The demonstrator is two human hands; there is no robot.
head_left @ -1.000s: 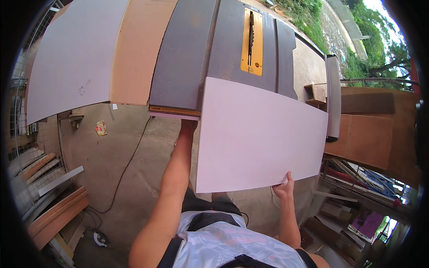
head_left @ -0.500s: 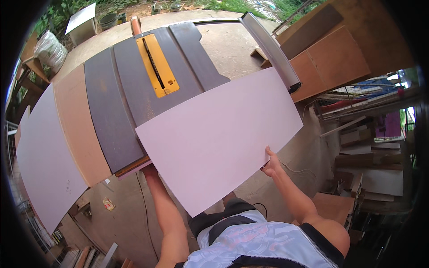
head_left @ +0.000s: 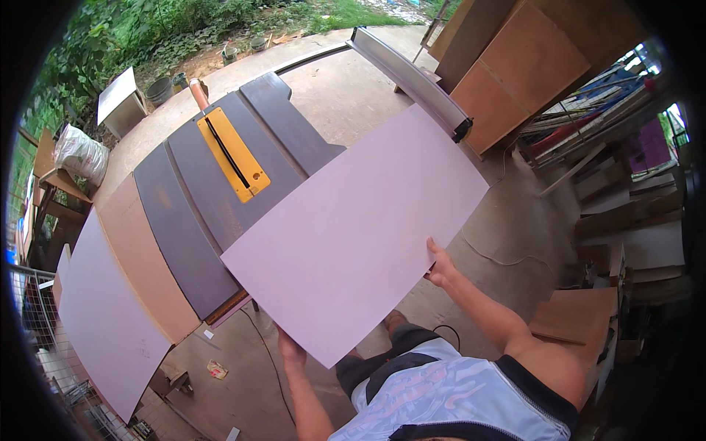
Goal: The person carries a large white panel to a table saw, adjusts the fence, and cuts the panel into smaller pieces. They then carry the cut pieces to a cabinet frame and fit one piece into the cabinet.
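Note:
A large pale pinkish rectangular board point(head_left: 353, 228) lies across the front right of a grey table saw point(head_left: 180, 165), its near part hanging out past the saw top. My right hand point(head_left: 439, 266) grips the board's near right edge, thumb on top and fingers mostly hidden underneath. At the near left edge my left hand point(head_left: 292, 350) holds the board, its fingers largely covered by it. The far right corner of the board reaches the long metal fence point(head_left: 412, 77). A yellow insert plate point(head_left: 229, 154) with a dark slot sits in the saw top, beyond the board.
Left of the saw extends a brown wooden strip point(head_left: 147, 250) and a pale side panel point(head_left: 110, 309). Brown sheets point(head_left: 507, 81) lean at the far right. A cable point(head_left: 507, 262) runs over the concrete floor. A white sack point(head_left: 81, 154) stands far left.
My left hand has come out from beneath the saw's front edge to the board's near left edge. The board has turned slightly, and my view has shifted. The right hand keeps its hold.

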